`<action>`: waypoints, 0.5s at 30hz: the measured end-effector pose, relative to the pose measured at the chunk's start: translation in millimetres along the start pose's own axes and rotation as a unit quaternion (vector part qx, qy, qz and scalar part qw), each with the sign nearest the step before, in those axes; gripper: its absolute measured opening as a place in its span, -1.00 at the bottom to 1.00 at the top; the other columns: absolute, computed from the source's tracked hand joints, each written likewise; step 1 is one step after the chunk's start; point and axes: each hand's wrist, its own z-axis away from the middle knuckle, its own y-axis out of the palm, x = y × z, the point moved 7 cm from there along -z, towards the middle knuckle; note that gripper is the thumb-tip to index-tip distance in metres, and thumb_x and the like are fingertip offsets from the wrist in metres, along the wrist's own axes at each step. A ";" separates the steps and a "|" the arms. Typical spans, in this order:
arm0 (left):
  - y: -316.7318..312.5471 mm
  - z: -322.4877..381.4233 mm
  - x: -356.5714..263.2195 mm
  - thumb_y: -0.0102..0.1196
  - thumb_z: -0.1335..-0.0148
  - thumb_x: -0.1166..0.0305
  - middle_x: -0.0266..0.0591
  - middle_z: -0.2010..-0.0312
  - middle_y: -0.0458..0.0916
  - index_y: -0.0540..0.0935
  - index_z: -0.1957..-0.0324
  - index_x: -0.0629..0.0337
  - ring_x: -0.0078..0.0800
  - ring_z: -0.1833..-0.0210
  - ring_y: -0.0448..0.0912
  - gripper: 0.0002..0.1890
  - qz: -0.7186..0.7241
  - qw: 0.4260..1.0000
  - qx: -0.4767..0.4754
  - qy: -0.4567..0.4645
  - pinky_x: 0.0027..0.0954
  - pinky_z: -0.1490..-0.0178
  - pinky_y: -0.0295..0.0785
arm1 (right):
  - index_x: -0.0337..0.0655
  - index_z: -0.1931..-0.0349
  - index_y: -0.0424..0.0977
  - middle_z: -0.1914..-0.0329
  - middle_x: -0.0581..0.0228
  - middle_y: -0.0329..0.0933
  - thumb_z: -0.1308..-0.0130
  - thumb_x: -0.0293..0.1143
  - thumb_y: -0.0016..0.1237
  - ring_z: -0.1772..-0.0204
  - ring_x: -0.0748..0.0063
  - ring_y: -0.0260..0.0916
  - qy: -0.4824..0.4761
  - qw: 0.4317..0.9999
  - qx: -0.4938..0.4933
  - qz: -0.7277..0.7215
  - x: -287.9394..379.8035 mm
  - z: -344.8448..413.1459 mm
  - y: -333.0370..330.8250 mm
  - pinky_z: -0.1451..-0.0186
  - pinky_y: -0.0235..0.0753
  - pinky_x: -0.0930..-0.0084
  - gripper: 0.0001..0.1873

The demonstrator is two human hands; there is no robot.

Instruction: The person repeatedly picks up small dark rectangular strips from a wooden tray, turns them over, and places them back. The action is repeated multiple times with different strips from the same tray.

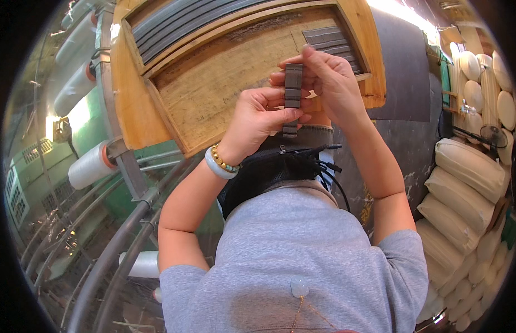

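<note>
A short, narrow row of dark grey pieces (293,85) is held upright in front of me, over the near edge of a wooden tray (208,83). Its lower part is pinched between the thumb and fingers of my left hand (258,110). My right hand (331,79) supports the upper part from the right, fingers behind it and thumb raised. What the pieces are made of cannot be told. Similar grey rows (331,41) lie at the tray's right end. Long grey rows (191,25) fill the compartment beyond the wooden divider.
At left, white yarn packages (91,164) sit on a metal frame with pipe rails (116,249). A black bag (262,175) with hanging cords is at my waist. Stuffed pale sacks (462,200) and many white rolls (474,95) are stacked at right, beside a fan (493,136).
</note>
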 end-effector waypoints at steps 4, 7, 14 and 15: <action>-0.5 2.8 0.1 0.16 -0.21 0.58 -0.09 0.11 0.67 0.60 0.02 0.35 -0.33 0.11 0.68 -0.72 -0.022 0.999 -0.009 -0.031 -0.39 0.10 0.65 | -0.41 0.01 0.50 0.13 -0.03 0.63 -0.29 -0.48 0.06 0.14 0.39 0.63 0.014 0.999 0.031 0.022 -1.8 0.9 2.2 0.14 0.68 0.47 -0.71; 1.7 4.7 0.2 0.16 -0.21 0.58 -0.08 0.10 0.67 0.59 0.01 0.35 -0.33 0.11 0.68 -0.72 0.001 0.999 0.001 -0.044 -0.39 0.10 0.65 | -0.41 -0.01 0.49 0.10 -0.04 0.62 -0.19 -0.62 0.10 0.09 0.37 0.62 0.014 0.999 0.043 0.016 -2.6 6.0 1.8 0.05 0.68 0.43 -0.66; 5.4 6.0 -2.0 0.16 -0.21 0.57 -0.07 0.08 0.66 0.57 -0.03 0.34 -0.32 0.10 0.68 -0.69 0.008 0.998 0.009 -0.056 -0.39 0.10 0.66 | -0.39 0.05 0.52 0.18 0.04 0.65 -0.25 -0.47 0.12 0.25 0.48 0.63 -0.002 1.000 0.014 -0.002 -0.3 7.3 2.3 0.28 0.67 0.58 -0.71; 5.6 5.9 -1.7 0.17 -0.21 0.57 -0.07 0.08 0.66 0.57 -0.03 0.34 -0.32 0.10 0.68 -0.68 0.010 0.998 0.006 -0.058 -0.39 0.10 0.66 | -0.40 0.08 0.53 0.21 0.05 0.65 -0.26 -0.45 0.12 0.26 0.48 0.63 0.018 1.000 0.001 -0.017 -1.5 6.8 0.7 0.29 0.67 0.58 -0.73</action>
